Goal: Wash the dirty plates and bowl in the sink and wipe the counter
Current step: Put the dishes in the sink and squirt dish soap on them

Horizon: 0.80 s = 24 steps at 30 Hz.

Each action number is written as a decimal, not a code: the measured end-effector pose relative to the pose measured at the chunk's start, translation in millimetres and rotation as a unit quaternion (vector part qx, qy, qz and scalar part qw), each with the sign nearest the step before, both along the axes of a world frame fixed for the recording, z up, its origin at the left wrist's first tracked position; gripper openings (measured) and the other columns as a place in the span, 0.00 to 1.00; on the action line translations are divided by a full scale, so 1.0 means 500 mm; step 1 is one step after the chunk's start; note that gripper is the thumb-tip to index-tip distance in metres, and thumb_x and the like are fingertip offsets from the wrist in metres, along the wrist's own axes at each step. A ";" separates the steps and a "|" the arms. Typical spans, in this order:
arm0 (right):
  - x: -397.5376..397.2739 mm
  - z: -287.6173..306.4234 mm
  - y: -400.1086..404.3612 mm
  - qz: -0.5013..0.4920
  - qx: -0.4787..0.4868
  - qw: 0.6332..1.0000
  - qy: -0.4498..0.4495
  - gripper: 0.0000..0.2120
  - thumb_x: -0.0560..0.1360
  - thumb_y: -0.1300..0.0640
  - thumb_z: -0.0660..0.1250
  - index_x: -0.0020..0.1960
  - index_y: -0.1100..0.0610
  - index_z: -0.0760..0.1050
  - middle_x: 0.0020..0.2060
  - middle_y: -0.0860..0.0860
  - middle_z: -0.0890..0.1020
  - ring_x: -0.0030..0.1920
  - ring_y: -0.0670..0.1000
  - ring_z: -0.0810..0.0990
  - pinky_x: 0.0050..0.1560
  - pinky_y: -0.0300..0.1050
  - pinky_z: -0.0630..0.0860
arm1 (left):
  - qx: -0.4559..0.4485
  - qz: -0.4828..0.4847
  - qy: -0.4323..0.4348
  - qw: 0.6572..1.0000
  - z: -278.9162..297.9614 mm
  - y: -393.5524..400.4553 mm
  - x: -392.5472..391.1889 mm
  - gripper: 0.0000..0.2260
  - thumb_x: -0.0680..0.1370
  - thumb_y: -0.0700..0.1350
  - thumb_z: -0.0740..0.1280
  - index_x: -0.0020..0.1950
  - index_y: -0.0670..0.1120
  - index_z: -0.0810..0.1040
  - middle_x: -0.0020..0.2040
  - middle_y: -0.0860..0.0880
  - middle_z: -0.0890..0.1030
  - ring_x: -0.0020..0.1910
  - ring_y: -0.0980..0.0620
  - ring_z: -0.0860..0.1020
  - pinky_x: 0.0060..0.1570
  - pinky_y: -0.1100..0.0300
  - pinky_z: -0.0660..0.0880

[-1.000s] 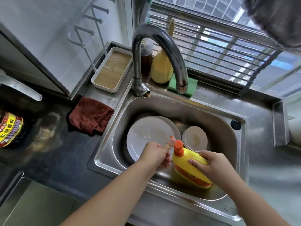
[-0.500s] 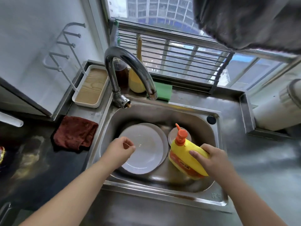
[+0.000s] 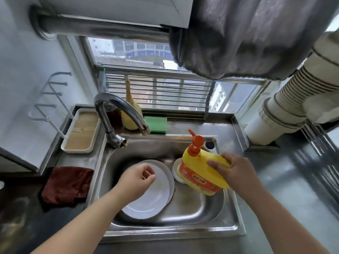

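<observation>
Two stacked white plates (image 3: 152, 198) lie in the steel sink (image 3: 194, 208). A small white bowl (image 3: 177, 171) sits to their right, mostly hidden behind a yellow dish soap bottle (image 3: 198, 173) with an orange pump. My right hand (image 3: 233, 171) grips this bottle by its handle and holds it lifted above the sink's right side. My left hand (image 3: 136, 177) hovers over the plates with its fingers loosely curled and nothing in them. A dark red cloth (image 3: 67, 186) lies on the counter left of the sink.
The curved faucet (image 3: 117, 114) arches over the sink's back left. Behind it stand a green sponge (image 3: 156, 123), a yellow bottle (image 3: 131, 114) and a white tray (image 3: 81, 132). A grey cloth (image 3: 247, 33) hangs overhead. A ribbed duct (image 3: 293, 99) runs at the right.
My left hand let go of the pump and moved left over the plates. My right hand lifted the soap bottle up and to the right. The camera tilted upward.
</observation>
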State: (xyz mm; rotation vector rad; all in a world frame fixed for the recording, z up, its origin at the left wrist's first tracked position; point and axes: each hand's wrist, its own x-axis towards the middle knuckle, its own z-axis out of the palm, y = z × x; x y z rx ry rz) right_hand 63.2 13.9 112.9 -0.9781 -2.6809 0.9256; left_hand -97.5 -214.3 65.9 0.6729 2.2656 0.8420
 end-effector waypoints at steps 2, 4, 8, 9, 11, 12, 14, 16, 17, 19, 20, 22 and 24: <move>-0.011 0.022 0.014 0.008 0.004 1.000 -0.014 0.16 0.68 0.38 0.71 0.40 0.50 0.75 0.34 0.49 0.79 0.37 0.49 0.78 0.39 0.48 0.76 | 0.011 -0.019 0.010 1.000 0.013 0.010 -0.003 0.02 0.77 0.48 0.65 0.45 0.52 0.75 0.42 0.53 0.79 0.42 0.53 0.79 0.45 0.55 0.78; -0.021 0.032 0.019 0.019 0.025 0.999 -0.044 0.14 0.70 0.40 0.69 0.43 0.50 0.75 0.36 0.49 0.79 0.39 0.49 0.78 0.41 0.48 0.76 | 0.025 -0.029 0.015 0.999 0.023 0.018 -0.004 0.02 0.78 0.47 0.65 0.45 0.51 0.75 0.41 0.53 0.78 0.40 0.52 0.79 0.40 0.58 0.78; -0.007 0.044 0.025 -0.022 0.078 0.995 -0.050 0.15 0.74 0.40 0.64 0.44 0.52 0.73 0.34 0.47 0.77 0.38 0.50 0.77 0.38 0.44 0.72 | 0.036 -0.045 0.031 0.998 0.028 0.027 -0.003 0.02 0.78 0.47 0.65 0.45 0.52 0.76 0.41 0.53 0.79 0.40 0.52 0.79 0.39 0.56 0.79; 0.003 0.052 0.032 -0.053 0.084 0.994 -0.037 0.16 0.74 0.40 0.64 0.43 0.53 0.74 0.34 0.48 0.78 0.39 0.51 0.77 0.39 0.45 0.72 | 0.037 -0.048 0.030 0.998 0.026 0.028 -0.003 0.02 0.78 0.47 0.65 0.45 0.52 0.76 0.41 0.53 0.79 0.40 0.52 0.79 0.39 0.56 0.79; 0.029 0.076 0.054 -0.116 0.086 0.990 0.000 0.16 0.75 0.40 0.64 0.43 0.54 0.73 0.34 0.49 0.78 0.39 0.53 0.77 0.39 0.45 0.71 | 0.034 -0.056 0.033 0.997 0.020 0.031 -0.005 0.02 0.78 0.47 0.66 0.45 0.52 0.76 0.41 0.53 0.79 0.40 0.53 0.79 0.41 0.57 0.79; 0.045 0.088 0.068 -0.137 0.090 0.986 0.016 0.15 0.75 0.40 0.64 0.44 0.53 0.73 0.34 0.48 0.77 0.39 0.53 0.77 0.38 0.45 0.70 | 0.032 -0.059 0.036 0.997 0.017 0.033 -0.005 0.02 0.78 0.47 0.66 0.45 0.53 0.76 0.40 0.53 0.79 0.40 0.53 0.79 0.43 0.56 0.79; 0.077 0.107 0.095 -0.163 0.102 0.981 0.033 0.15 0.75 0.41 0.64 0.45 0.54 0.73 0.35 0.49 0.78 0.40 0.53 0.76 0.39 0.45 0.69 | 0.031 -0.061 0.034 0.997 0.011 0.039 -0.004 0.03 0.77 0.47 0.66 0.44 0.53 0.76 0.40 0.53 0.79 0.39 0.53 0.80 0.44 0.54 0.79; 0.105 0.110 0.119 -0.189 0.107 0.975 0.035 0.15 0.75 0.42 0.65 0.45 0.54 0.72 0.36 0.49 0.77 0.41 0.54 0.76 0.40 0.45 0.69 | 0.024 -0.063 0.027 0.997 0.005 0.044 -0.001 0.03 0.78 0.47 0.66 0.45 0.54 0.76 0.40 0.53 0.80 0.39 0.53 0.80 0.44 0.53 0.79; 0.117 0.104 0.129 -0.199 0.110 0.973 0.034 0.15 0.75 0.42 0.65 0.44 0.54 0.72 0.34 0.49 0.76 0.40 0.54 0.75 0.38 0.45 0.68 | 0.018 -0.066 0.028 0.997 0.002 0.046 0.001 0.03 0.78 0.47 0.66 0.45 0.54 0.76 0.40 0.53 0.80 0.39 0.54 0.80 0.44 0.54 0.79; 0.132 0.085 0.142 -0.209 0.112 0.971 0.033 0.16 0.75 0.43 0.65 0.42 0.56 0.73 0.32 0.48 0.74 0.38 0.55 0.75 0.34 0.43 0.64 | 0.006 -0.065 0.022 0.998 -0.004 0.045 0.006 0.02 0.78 0.47 0.66 0.45 0.53 0.76 0.41 0.53 0.80 0.39 0.55 0.80 0.44 0.56 0.78; 0.135 0.075 0.146 -0.209 0.108 0.971 0.032 0.16 0.74 0.43 0.65 0.41 0.57 0.73 0.31 0.48 0.74 0.38 0.56 0.75 0.33 0.42 0.63 | 0.003 -0.058 0.009 0.998 -0.007 0.044 0.007 0.02 0.78 0.46 0.66 0.46 0.52 0.76 0.41 0.52 0.80 0.39 0.54 0.80 0.43 0.57 0.77; 0.134 0.064 0.151 -0.210 0.102 0.972 0.026 0.17 0.75 0.42 0.64 0.41 0.57 0.73 0.31 0.50 0.75 0.38 0.56 0.76 0.32 0.41 0.64 | -0.002 -0.042 -0.021 0.999 -0.017 0.039 0.009 0.02 0.78 0.44 0.65 0.46 0.48 0.77 0.42 0.49 0.80 0.39 0.52 0.80 0.43 0.56 0.77; 0.126 0.067 0.153 -0.208 0.102 0.973 0.009 0.18 0.75 0.43 0.64 0.44 0.59 0.73 0.35 0.53 0.77 0.38 0.55 0.74 0.34 0.42 0.64 | -0.006 -0.035 -0.031 0.999 -0.025 0.032 0.008 0.02 0.78 0.44 0.65 0.46 0.47 0.76 0.42 0.48 0.80 0.38 0.51 0.80 0.44 0.54 0.77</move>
